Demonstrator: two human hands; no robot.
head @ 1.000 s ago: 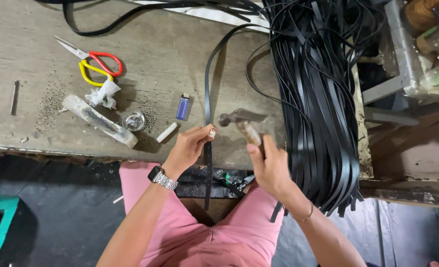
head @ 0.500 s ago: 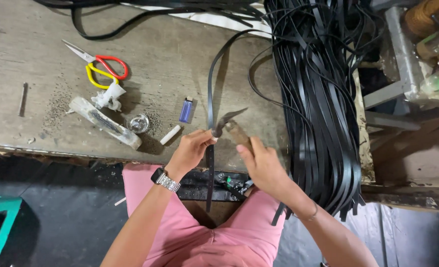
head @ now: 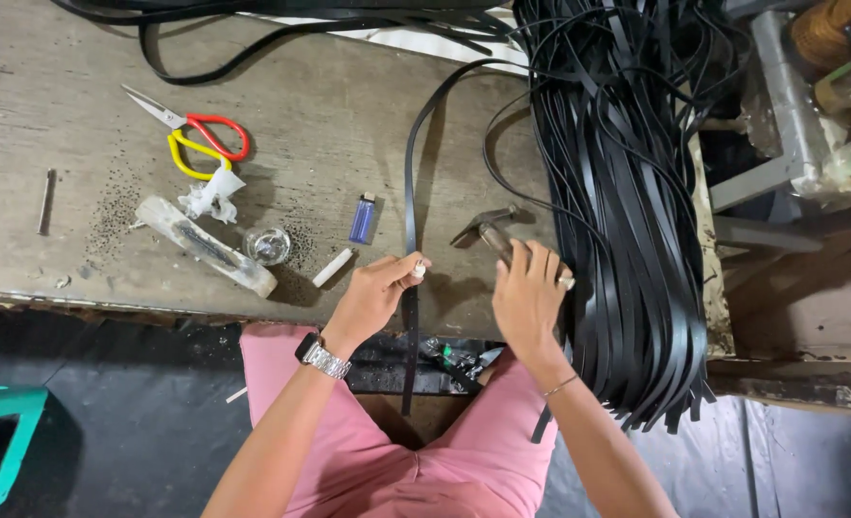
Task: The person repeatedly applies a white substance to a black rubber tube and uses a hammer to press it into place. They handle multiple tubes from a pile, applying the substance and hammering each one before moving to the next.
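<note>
My left hand (head: 375,296), with a metal watch on the wrist, pinches a single black strap (head: 410,192) against the near edge of the wooden workbench (head: 80,86). The strap runs up the bench and hangs down over the edge between my knees. My right hand (head: 529,295) grips the handle of a small hammer (head: 488,226), whose head lies on the bench just right of the strap. A thick bundle of black straps (head: 627,211) drapes over the bench edge right beside my right hand.
Red and yellow scissors (head: 195,139), a blue lighter (head: 363,218), a small glass dish (head: 269,246), a clear plastic-wrapped tool (head: 205,246), a white stub (head: 333,268) and a nail (head: 47,200) lie on the bench's left. Metal machinery (head: 809,105) stands at right.
The hammer has come down from a raised position and now rests on the bench. My right hand has slid towards the strap bundle. My left hand keeps its pinch on the strap.
</note>
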